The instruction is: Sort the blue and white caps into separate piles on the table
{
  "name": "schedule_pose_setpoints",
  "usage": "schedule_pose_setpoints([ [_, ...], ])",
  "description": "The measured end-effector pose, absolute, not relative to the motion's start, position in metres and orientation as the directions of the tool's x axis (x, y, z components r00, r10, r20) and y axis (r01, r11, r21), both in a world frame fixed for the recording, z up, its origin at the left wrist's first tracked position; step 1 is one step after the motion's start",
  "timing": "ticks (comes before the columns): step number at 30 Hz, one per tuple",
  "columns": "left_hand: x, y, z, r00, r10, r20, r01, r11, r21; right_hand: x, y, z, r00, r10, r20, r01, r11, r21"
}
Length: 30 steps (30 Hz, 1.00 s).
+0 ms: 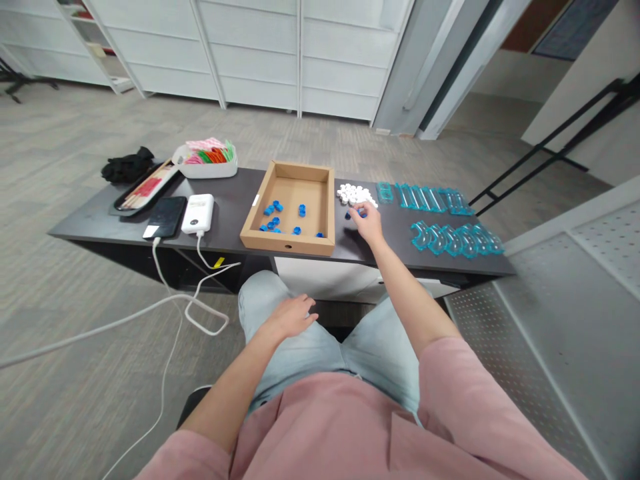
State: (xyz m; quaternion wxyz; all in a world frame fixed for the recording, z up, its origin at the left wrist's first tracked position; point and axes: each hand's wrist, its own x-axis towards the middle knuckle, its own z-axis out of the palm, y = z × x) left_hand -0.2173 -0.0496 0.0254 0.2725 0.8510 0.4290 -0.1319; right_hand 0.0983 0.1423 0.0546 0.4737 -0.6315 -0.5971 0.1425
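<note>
My right hand [369,223] is over the table just right of the cardboard box, its fingers closed around a small blue piece [363,214] that is mostly hidden. A dark blue piece [347,215] shows beside the fingertips. Just beyond the hand lies a heap of small white pieces [354,194]. The shallow cardboard box [289,245] holds several small blue pieces [302,211], scattered over its bottom. My left hand [295,315] rests on my left thigh, fingers stretched out, with nothing in it.
Clear teal plastic parts stand in a back row [423,199] and a front row [456,240] at the right. Leftward are a white power bank [198,213], a black phone [167,218], a black tray [145,190] and a white basket [207,169]. White cables [165,303] hang off the front edge.
</note>
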Motion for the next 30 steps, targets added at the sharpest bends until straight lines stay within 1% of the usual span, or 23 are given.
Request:
schedule_pose_setpoints([
  [2,-0.216,-0.050,0.025,0.601,0.654,-0.459,0.799,-0.491,0.347,0.087,0.152,0.065,0.232,0.865,0.444,0.592,0.237,-0.770],
  [4,-0.216,-0.050,0.025,0.602,0.654,-0.458,0.798,-0.494,0.345,0.067,0.160,0.076,0.115,0.843,0.525,0.612,0.356,-0.706],
  [6,-0.216,-0.051,0.025,0.601,0.655,-0.458,0.799,-0.495,0.341,0.042,0.168,0.087,-0.037,0.828,0.560,0.628,0.455,-0.631],
  [9,-0.216,-0.050,0.026,0.601,0.656,-0.457,0.799,-0.498,0.336,0.004,0.178,0.099,-0.226,0.826,0.516,0.608,0.533,-0.588],
  [12,-0.216,-0.049,0.026,0.606,0.651,-0.458,0.796,-0.503,0.338,-0.018,0.186,0.104,-0.334,0.830,0.447,0.585,0.554,-0.592],
  [14,-0.216,-0.049,0.025,0.606,0.652,-0.455,0.795,-0.502,0.339,-0.022,0.190,0.104,-0.353,0.829,0.434,0.582,0.557,-0.592],
  [18,-0.215,-0.049,0.025,0.606,0.653,-0.454,0.795,-0.498,0.346,-0.014,0.193,0.100,-0.363,0.815,0.451,0.566,0.578,-0.588],
  [26,-0.213,-0.050,0.027,0.601,0.649,-0.466,0.799,-0.487,0.352,0.001,0.192,0.091,-0.456,0.774,0.440,0.458,0.628,-0.630],
  [30,-0.215,-0.050,0.026,0.604,0.648,-0.463,0.797,-0.484,0.361,0.003,0.184,0.094,-0.443,0.803,0.398,0.475,0.587,-0.656],
])
